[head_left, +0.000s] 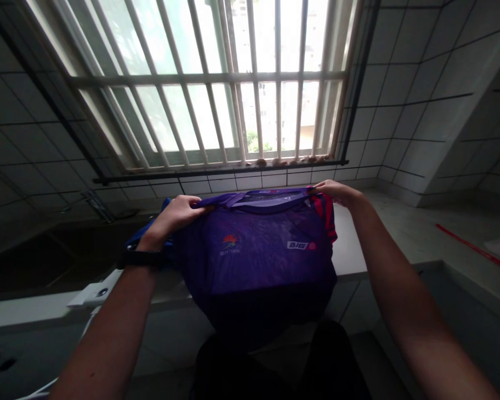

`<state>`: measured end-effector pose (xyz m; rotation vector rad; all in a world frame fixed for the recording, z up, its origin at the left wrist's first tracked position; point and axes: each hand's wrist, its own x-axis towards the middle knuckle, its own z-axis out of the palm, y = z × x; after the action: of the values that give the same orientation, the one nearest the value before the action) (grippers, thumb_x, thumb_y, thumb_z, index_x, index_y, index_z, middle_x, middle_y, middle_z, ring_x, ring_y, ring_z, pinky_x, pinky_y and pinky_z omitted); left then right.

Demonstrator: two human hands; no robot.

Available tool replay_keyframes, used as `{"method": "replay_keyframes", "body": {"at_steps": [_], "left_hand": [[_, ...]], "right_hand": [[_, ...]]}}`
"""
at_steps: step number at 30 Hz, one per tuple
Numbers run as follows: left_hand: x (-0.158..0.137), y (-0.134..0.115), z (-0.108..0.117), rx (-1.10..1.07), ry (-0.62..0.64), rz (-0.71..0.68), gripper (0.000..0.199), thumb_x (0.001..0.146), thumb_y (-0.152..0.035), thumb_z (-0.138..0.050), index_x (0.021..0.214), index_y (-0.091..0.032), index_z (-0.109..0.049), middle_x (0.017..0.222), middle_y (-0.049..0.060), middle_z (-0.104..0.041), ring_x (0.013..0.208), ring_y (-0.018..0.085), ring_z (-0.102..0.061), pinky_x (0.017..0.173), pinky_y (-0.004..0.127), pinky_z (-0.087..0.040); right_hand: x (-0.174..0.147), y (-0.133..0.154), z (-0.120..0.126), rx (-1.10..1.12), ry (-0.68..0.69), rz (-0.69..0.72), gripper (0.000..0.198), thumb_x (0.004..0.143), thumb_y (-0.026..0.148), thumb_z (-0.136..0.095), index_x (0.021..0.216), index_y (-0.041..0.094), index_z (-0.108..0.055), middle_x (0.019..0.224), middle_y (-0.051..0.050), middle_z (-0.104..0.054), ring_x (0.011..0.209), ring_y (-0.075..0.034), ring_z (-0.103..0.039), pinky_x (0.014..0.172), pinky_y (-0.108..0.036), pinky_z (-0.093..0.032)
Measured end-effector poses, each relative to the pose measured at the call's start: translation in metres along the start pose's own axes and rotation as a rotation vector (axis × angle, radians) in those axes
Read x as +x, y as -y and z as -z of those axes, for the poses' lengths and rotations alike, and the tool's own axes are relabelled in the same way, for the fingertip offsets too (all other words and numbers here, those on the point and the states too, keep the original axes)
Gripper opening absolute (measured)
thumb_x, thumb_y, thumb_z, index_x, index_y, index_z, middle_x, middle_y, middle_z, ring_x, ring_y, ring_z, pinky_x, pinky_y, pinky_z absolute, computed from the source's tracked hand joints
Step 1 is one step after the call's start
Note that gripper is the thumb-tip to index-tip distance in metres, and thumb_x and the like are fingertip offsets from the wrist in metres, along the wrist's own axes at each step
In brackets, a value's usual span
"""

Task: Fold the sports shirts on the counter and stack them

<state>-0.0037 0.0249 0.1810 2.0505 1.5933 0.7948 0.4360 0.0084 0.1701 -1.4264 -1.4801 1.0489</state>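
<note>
A purple T-shirt (258, 250) is stretched out between my two hands, its front facing me and its collar at the top. It bears a small flower-like print on the left and a "BIG" logo on the right. My left hand (177, 216) pinches the left shoulder; a dark band is around that wrist. The right shoulder is gripped by my right hand (333, 191), beside a red-and-dark striped sleeve (325, 214). Blue cloth (145, 228) shows behind my left wrist. The shirt's lower part hangs over the counter's front edge into shadow.
A pale counter (354, 244) runs beneath a barred window (233, 83). To the left are a dark sink (66, 261) with a faucet (98, 205) and a white device (94, 293) with a cable. On the right lies a red strip (475, 247).
</note>
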Motion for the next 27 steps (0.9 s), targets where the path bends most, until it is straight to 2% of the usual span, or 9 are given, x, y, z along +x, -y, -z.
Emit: {"method": "replay_keyframes", "body": {"at_steps": [2, 5, 7, 9, 12, 17, 22, 25, 27], "left_hand": [[0.006, -0.003, -0.002, 0.200, -0.123, -0.019, 0.046, 0.069, -0.064, -0.072, 0.078, -0.019, -0.074, 0.070, 0.003, -0.070, 0.075, 0.024, -0.067, 0.061, 0.026, -0.046], [0.011, -0.009, -0.012, 0.438, -0.205, 0.007, 0.036, 0.080, -0.053, -0.064, 0.091, -0.021, -0.077, 0.087, 0.006, -0.076, 0.089, 0.028, -0.071, 0.071, 0.028, -0.049], [0.012, -0.010, -0.022, 0.543, -0.234, 0.050, 0.035, 0.085, -0.047, -0.060, 0.103, -0.022, -0.078, 0.101, 0.009, -0.079, 0.098, 0.030, -0.072, 0.077, 0.031, -0.051], [0.012, -0.008, -0.035, 0.609, -0.220, 0.045, 0.038, 0.090, -0.043, -0.056, 0.115, -0.022, -0.076, 0.112, 0.011, -0.079, 0.105, 0.031, -0.071, 0.083, 0.033, -0.052], [0.013, -0.003, -0.051, 0.697, -0.112, 0.008, 0.042, 0.095, -0.041, -0.052, 0.126, -0.022, -0.073, 0.122, 0.013, -0.077, 0.112, 0.032, -0.071, 0.089, 0.035, -0.052], [0.024, 0.007, -0.049, 0.768, 0.034, -0.006, 0.036, 0.095, -0.039, -0.052, 0.118, -0.024, -0.075, 0.120, 0.011, -0.078, 0.114, 0.031, -0.071, 0.085, 0.031, -0.050], [0.043, 0.015, -0.019, 0.789, -0.229, 0.033, 0.039, 0.097, -0.049, -0.052, 0.113, -0.020, -0.074, 0.112, 0.012, -0.077, 0.105, 0.030, -0.069, 0.085, 0.033, -0.051], [0.048, 0.020, -0.019, 0.867, -0.377, -0.190, 0.044, 0.107, -0.040, -0.033, 0.123, -0.013, -0.064, 0.123, 0.016, -0.070, 0.117, 0.028, -0.060, 0.095, 0.037, -0.048], [0.047, 0.021, -0.035, 0.919, -0.356, -0.333, 0.044, 0.108, -0.020, -0.022, 0.128, -0.011, -0.060, 0.134, 0.019, -0.063, 0.126, 0.027, -0.054, 0.103, 0.041, -0.045]], "right_hand": [[0.000, 0.000, 0.002, -0.065, -0.050, -0.016, 0.036, 0.067, 0.032, -0.095, 0.090, 0.013, -0.075, 0.082, -0.009, -0.079, 0.070, -0.022, -0.074, 0.067, -0.030, -0.061], [0.002, -0.001, -0.001, -0.277, -0.593, 0.018, 0.021, 0.086, 0.014, -0.074, 0.106, 0.014, -0.070, 0.102, -0.010, -0.078, 0.094, -0.021, -0.073, 0.088, -0.032, -0.058], [0.002, -0.003, -0.009, -0.417, -0.887, 0.087, 0.030, 0.094, 0.004, -0.052, 0.121, 0.014, -0.063, 0.114, -0.013, -0.074, 0.107, -0.021, -0.068, 0.100, -0.035, -0.052], [0.001, -0.009, -0.024, -0.544, -0.810, 0.189, 0.040, 0.096, 0.001, -0.042, 0.131, 0.014, -0.057, 0.118, -0.013, -0.072, 0.108, -0.020, -0.066, 0.101, -0.035, -0.050], [0.000, -0.029, -0.055, -0.714, -0.376, 0.247, 0.042, 0.092, 0.010, -0.063, 0.133, 0.015, -0.060, 0.121, -0.012, -0.073, 0.105, -0.021, -0.069, 0.094, -0.030, -0.052], [0.001, -0.081, -0.090, -0.989, 0.077, -0.070, 0.059, 0.081, 0.033, -0.084, 0.136, 0.017, -0.067, 0.137, -0.016, -0.068, 0.122, -0.031, -0.066, 0.099, -0.033, -0.053], [0.000, -0.111, -0.095, -1.079, 0.022, -0.053, 0.030, 0.099, 0.030, -0.062, 0.125, 0.026, -0.077, 0.144, -0.013, -0.064, 0.131, -0.032, -0.061, 0.109, -0.041, -0.047], [0.001, -0.114, -0.096, -1.162, -0.086, -0.086, 0.039, 0.102, 0.017, -0.046, 0.123, 0.025, -0.078, 0.149, -0.016, -0.061, 0.142, -0.034, -0.051, 0.118, -0.050, -0.037], [0.005, -0.113, -0.094, -1.190, -0.140, -0.133, 0.044, 0.100, 0.010, -0.042, 0.124, 0.020, -0.078, 0.150, -0.018, -0.059, 0.145, -0.036, -0.046, 0.121, -0.054, -0.033]]}}
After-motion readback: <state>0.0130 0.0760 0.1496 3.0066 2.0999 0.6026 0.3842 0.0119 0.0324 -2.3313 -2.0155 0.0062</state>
